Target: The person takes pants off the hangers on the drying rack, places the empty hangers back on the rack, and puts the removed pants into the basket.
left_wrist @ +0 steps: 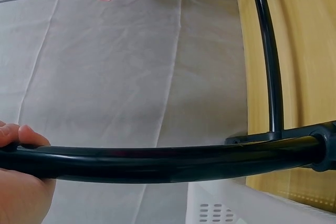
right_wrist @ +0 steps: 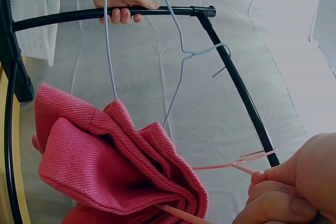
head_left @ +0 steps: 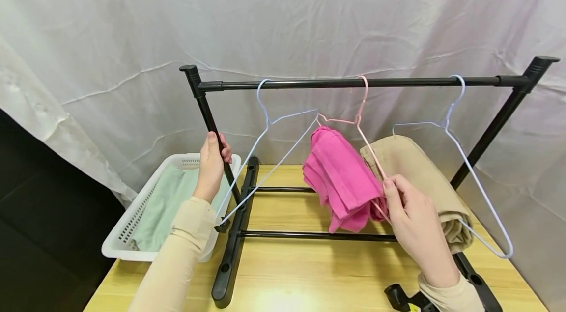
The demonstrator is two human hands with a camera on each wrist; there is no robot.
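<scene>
My left hand (head_left: 211, 167) grips the left upright (head_left: 205, 111) of a black clothes rack, its fingers wrapped round the tube. With my right hand (head_left: 413, 221) I pinch the right side of a pink wire hanger (head_left: 370, 147), which hooks over the top rail (head_left: 318, 84). A folded bright pink cloth (head_left: 342, 179) is draped over that hanger, its layers bunched in the right wrist view. Just behind my right hand, a folded beige cloth (head_left: 413, 174) hangs on a blue hanger (head_left: 475, 169). Another blue hanger (head_left: 261, 140) hangs bare near the left upright.
A white plastic basket (head_left: 128, 254) holding a pale green cloth (head_left: 161, 204) stands left of the rack on the wooden table (head_left: 283, 272). Black lower bars (head_left: 309, 236) join the rack's feet. A black object (head_left: 400, 297) lies by my right wrist. A pale curtain hangs behind.
</scene>
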